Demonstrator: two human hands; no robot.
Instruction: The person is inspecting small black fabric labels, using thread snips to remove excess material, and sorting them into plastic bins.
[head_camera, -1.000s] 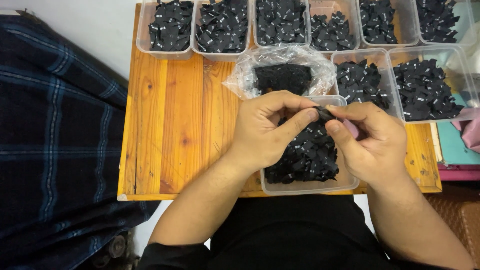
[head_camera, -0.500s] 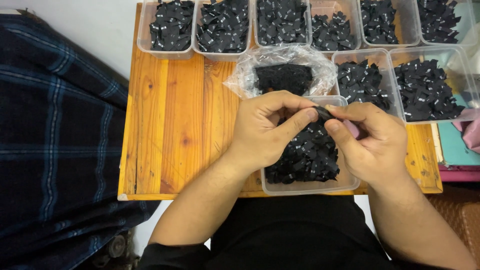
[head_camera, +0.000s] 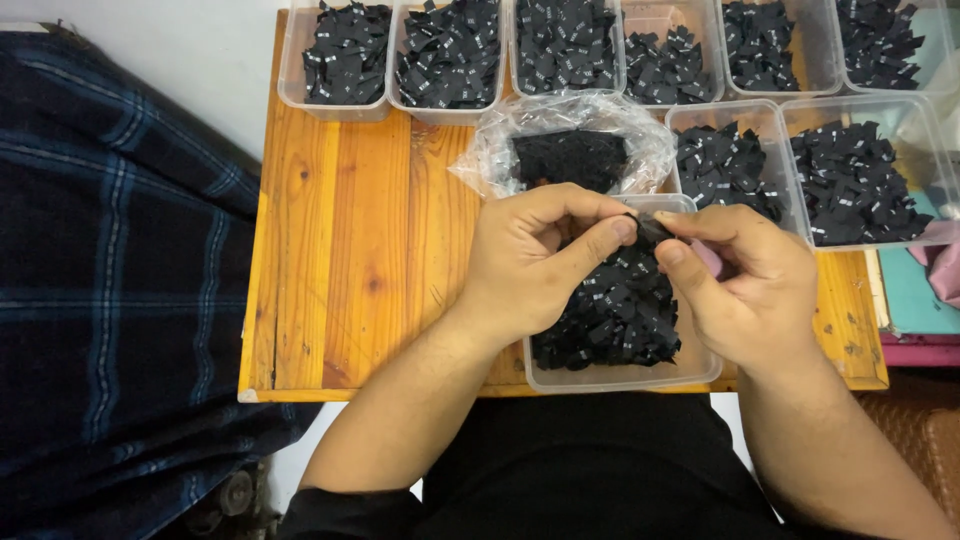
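Observation:
My left hand (head_camera: 535, 265) and my right hand (head_camera: 745, 285) meet above a clear plastic tub (head_camera: 625, 377) heaped with small black fabric labels (head_camera: 615, 310). Both pinch one small black label (head_camera: 650, 228) between thumb and fingertips, held just over the heap. The tub stands at the near edge of a wooden table (head_camera: 350, 230). Just behind the hands lies a clear plastic bag (head_camera: 500, 140) with a black bundle (head_camera: 570, 158) inside it.
Several clear tubs of black labels (head_camera: 450, 60) line the table's far edge, and two more (head_camera: 850, 180) stand at the right. Dark plaid cloth (head_camera: 110, 300) covers the left. A teal and pink object (head_camera: 915, 300) lies at the right edge.

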